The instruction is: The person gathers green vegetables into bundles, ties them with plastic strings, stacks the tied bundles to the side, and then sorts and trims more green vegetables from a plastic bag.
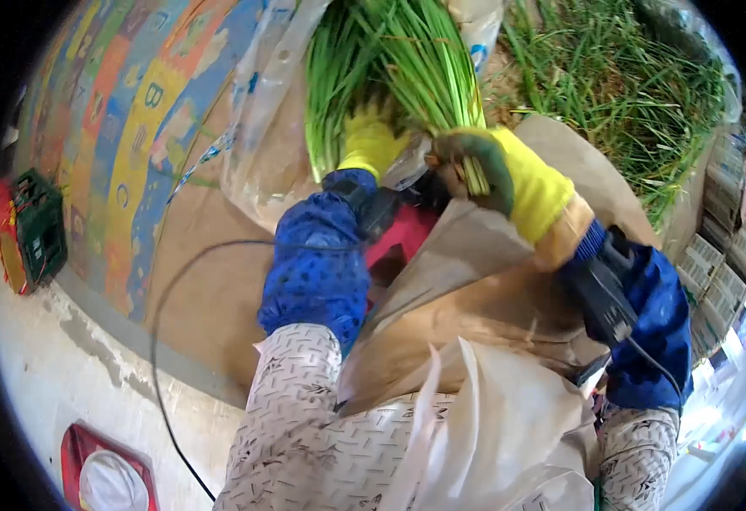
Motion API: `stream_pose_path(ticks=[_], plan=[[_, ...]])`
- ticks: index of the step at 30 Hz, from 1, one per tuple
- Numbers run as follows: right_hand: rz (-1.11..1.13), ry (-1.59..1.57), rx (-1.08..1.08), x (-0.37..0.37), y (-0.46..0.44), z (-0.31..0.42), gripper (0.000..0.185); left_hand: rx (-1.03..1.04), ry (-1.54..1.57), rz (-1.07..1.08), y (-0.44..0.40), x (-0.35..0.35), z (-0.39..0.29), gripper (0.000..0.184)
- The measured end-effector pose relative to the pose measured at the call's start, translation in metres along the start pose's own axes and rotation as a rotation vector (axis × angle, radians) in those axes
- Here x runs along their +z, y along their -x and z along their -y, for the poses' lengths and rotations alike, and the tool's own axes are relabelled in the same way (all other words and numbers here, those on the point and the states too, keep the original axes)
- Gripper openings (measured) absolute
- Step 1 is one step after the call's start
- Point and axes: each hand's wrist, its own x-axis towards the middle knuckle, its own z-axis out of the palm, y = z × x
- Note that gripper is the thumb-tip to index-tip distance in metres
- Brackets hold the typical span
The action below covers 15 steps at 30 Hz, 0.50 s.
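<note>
Long green leafy stalks [390, 60] lie in a thick bundle at the top centre. My left hand [373, 140], in a yellow glove, reaches in at the lower end of the bundle; its fingers are blurred and partly hidden among the leaves. Just right of it, my right hand [483, 170], in a yellow and dark green glove, is closed around several short pale-green stalk ends. Blue sleeve covers with dark devices strapped on them cover both forearms. Brown sheeting [492, 315] is spread below the hands.
Loose green leaves [620, 94] are heaped at the upper right. A colourful patterned mat [134, 128] and clear plastic [262, 111] lie at the left. A green and red box [39, 230] stands at the far left, a red container [71, 460] at the lower left. A black cable [156, 341] crosses the floor.
</note>
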Motion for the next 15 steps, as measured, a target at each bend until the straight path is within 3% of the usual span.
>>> stream_pose_path(ticks=[1,2,3,4,5,6,7,8,9,10,11,12,15], plan=[[0.120,-0.692,0.453,-0.013,0.009,0.023,0.016,-0.029,0.047,0.002,-0.005,0.014,0.000,0.078],[0.135,-0.812,0.751,-0.032,0.021,0.048,0.013,-0.061,0.085,-0.018,-0.011,0.037,0.005,0.078],[0.269,-0.395,0.343,-0.054,0.038,0.072,0.010,0.039,-0.118,-0.049,-0.016,0.062,0.008,0.074],[0.059,-0.190,0.034,-0.058,0.053,0.090,0.011,0.037,-0.115,-0.178,-0.014,0.078,0.005,0.069],[0.039,-0.629,0.570,-0.070,0.073,0.116,0.017,0.026,-0.039,-0.112,-0.009,0.069,0.001,0.067],[0.005,-0.966,0.870,-0.086,0.088,0.144,0.017,0.023,0.031,-0.055,-0.004,0.055,0.000,0.064],[-0.146,-1.275,1.194,-0.102,0.103,0.171,0.019,0.077,0.398,-0.070,-0.005,0.071,0.009,0.064],[-0.310,-1.242,1.104,-0.100,0.119,0.191,0.024,0.094,0.316,-0.037,-0.013,0.069,0.011,0.066],[-0.234,-1.261,1.155,-0.113,0.137,0.209,0.039,0.089,0.225,0.016,-0.014,0.056,0.009,0.068],[-0.312,-1.126,1.088,-0.113,0.155,0.221,0.048,0.080,0.162,0.065,-0.020,0.041,0.007,0.071],[-0.435,-1.281,1.011,-0.117,0.167,0.238,0.049,0.063,0.118,0.111,-0.026,0.027,0.007,0.073],[-0.592,-1.236,0.909,-0.109,0.186,0.242,0.045,0.044,0.090,0.158,-0.026,0.006,0.005,0.076],[-0.757,-1.032,0.703,-0.109,0.225,0.234,0.051,0.080,0.056,0.199,-0.013,-0.026,0.010,0.082]])
